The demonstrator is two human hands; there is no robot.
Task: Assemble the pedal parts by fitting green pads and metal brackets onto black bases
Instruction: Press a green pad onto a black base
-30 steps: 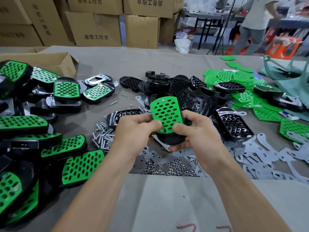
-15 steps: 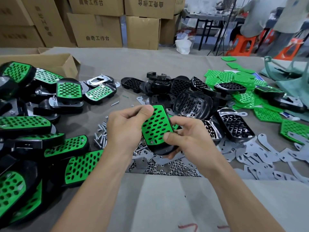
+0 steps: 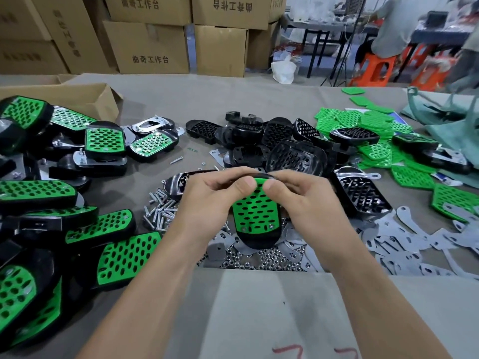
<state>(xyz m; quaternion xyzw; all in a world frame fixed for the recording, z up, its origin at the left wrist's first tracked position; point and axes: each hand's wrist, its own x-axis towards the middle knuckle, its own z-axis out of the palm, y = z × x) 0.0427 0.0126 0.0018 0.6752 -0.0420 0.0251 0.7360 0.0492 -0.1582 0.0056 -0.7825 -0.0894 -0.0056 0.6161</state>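
Nearest, at 6 o'clock, lies bare cloth (image 3: 259, 307), the only open room for setting anything down. Just beyond its edge sits a heap of nuts (image 3: 261, 259), and over them hangs the base (image 3: 258, 242) with the pad (image 3: 255, 211) seated in it. Its long axis runs 6 to 12 o'clock, near end free, far end in the grip. The left hand (image 3: 207, 200) comes in from 8 o'clock and the right hand (image 3: 303, 203) from 4 o'clock. Both are clamped on the far end, fingers curled over the base's rim and thumbs (image 3: 245, 183) meeting on the pad's far tip. So the work lies toward 6 o'clock from the grip, and the hands are equally near. The coming move is probably a press to seat that far tip, pushing down between the thumbs. Screws (image 3: 159, 211) lie close at 9 o'clock, nearer the left hand. Brackets (image 3: 404, 239) spread at 3 o'clock, nearer the right hand. Finished pedals (image 3: 121, 255) crowd 7 to 10 o'clock, leaving little room that way. Farther, at 12 o'clock, spare bases (image 3: 293, 156) are piled, and loose pads (image 3: 373, 120) lie at 1 to 2 o'clock.
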